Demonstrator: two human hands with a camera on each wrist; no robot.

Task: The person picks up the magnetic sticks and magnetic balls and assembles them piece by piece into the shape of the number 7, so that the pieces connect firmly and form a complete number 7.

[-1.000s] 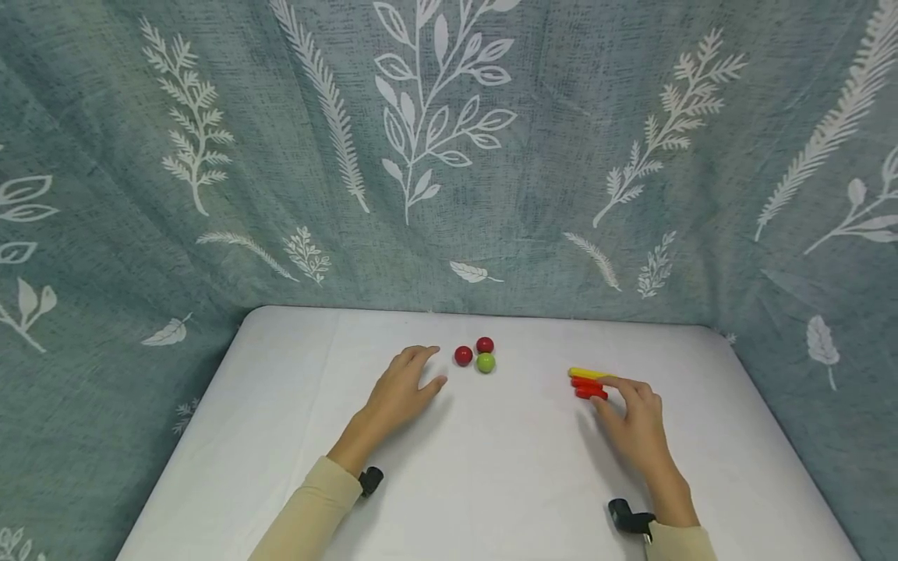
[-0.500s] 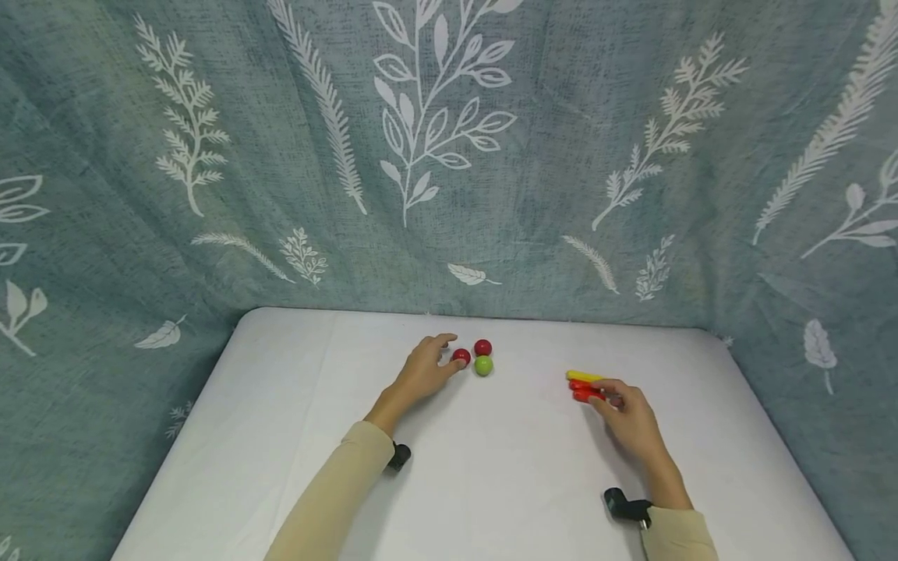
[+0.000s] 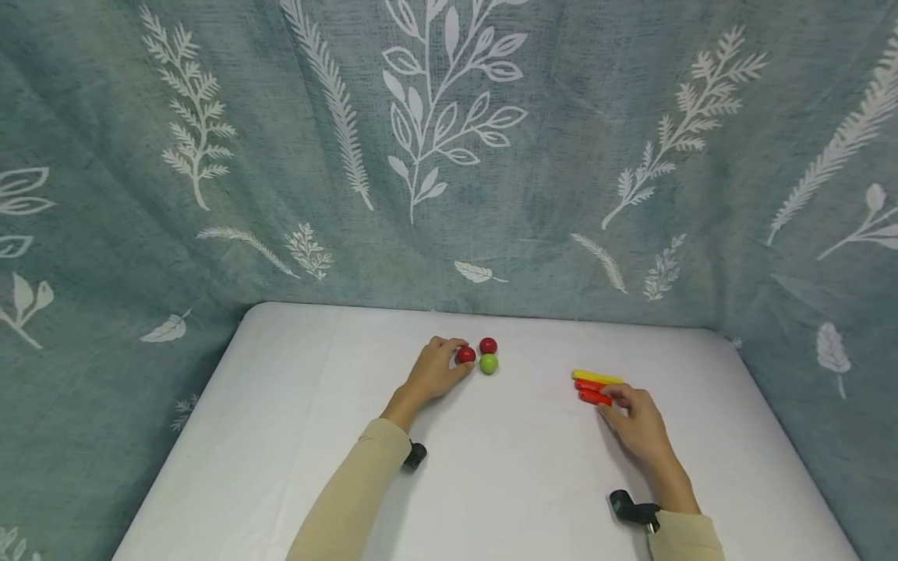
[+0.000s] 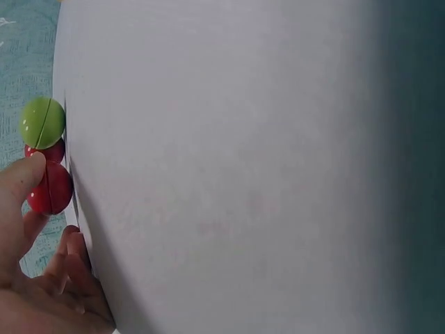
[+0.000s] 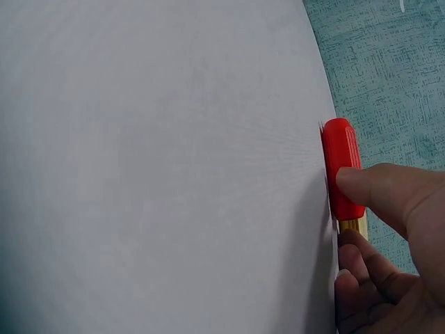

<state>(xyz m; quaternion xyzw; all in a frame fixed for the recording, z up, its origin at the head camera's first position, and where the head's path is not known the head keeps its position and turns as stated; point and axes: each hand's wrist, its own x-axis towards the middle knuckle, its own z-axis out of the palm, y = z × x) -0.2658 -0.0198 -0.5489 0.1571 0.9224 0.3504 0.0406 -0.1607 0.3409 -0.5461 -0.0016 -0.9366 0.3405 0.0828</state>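
In the head view, my left hand (image 3: 433, 372) pinches a glossy red ball (image 3: 465, 355) between thumb and fingers. A seam line runs across this red ball (image 4: 52, 189) in the left wrist view. A green ball (image 3: 489, 364) and a second red ball (image 3: 488, 345) sit close beside it. On the right, my right hand (image 3: 637, 421) holds the nearer of two short red handle-like pieces (image 3: 595, 397) by its right end. The thumb lies on that red piece (image 5: 341, 149) in the right wrist view. The farther red piece (image 3: 588, 385) and a yellow stick (image 3: 596, 377) lie just behind.
A white-covered table (image 3: 519, 467) runs beneath everything, with its back edge just beyond the balls. Behind it hangs a green-blue cloth (image 3: 533, 195) with white leaf prints. Small black cameras sit at both wrists.
My left hand has moved right and forward to the nearest red ball, and its thumb and fingers have closed round it. My right hand stays at the red pieces, shifting only slightly.
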